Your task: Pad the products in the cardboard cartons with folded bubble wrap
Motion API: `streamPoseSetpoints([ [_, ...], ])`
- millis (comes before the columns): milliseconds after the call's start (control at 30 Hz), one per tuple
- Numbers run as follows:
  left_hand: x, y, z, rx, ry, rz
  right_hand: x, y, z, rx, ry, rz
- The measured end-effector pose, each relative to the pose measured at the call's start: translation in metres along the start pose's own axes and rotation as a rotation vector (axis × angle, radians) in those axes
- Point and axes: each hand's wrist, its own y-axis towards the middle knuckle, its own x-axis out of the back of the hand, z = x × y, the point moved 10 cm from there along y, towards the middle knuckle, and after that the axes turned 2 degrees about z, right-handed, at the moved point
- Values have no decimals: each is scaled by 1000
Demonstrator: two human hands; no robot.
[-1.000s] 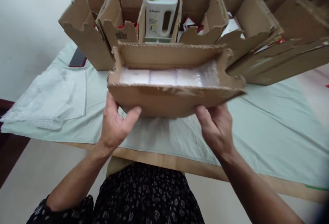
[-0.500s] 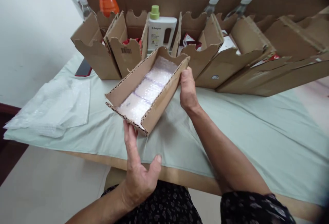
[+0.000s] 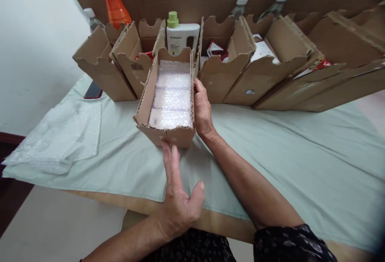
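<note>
An open-topped cardboard box is in the middle, its long side pointing away from me, in front of the row of other boxes. Bubble-wrapped packs lie in a line inside it. My right hand grips the box's right side; some of its fingers are hidden behind the wall. Below the front wall, my left hand is open, with fingers stretched forward and thumb apart. Its fingertips touch the lower front of the box.
Several cardboard bins stand in a row at the back. A white jug with a green cap and an orange bottle rise among them. Bubble wrap and a phone lie on the left of the green cloth.
The box has swung from a slant to nearly straight ahead and its tilt has levelled. My right hand moved left with it; my left hand shifted right and slightly down.
</note>
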Motion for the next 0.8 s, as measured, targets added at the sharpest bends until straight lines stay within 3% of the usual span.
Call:
streamPoseSetpoints([
  [200, -5, 44, 11, -55, 90, 10, 22, -30, -55, -299, 9, -184],
  [333, -12, 87, 29, -98, 144, 51, 26, -34, -65, -349, 22, -217],
  [467, -20, 142, 64, -140, 191, 90, 25, -33, -68, -398, 32, -235],
  [567, -25, 171, 98, -54, 251, 173, 23, -32, -67, -408, 34, -221],
  [667, -33, 173, 111, -22, 405, 316, 21, -32, -64, -410, 39, -202],
  [800, -46, 155, 98, -120, 654, 458, 17, -30, -59, -393, 32, -151],
])
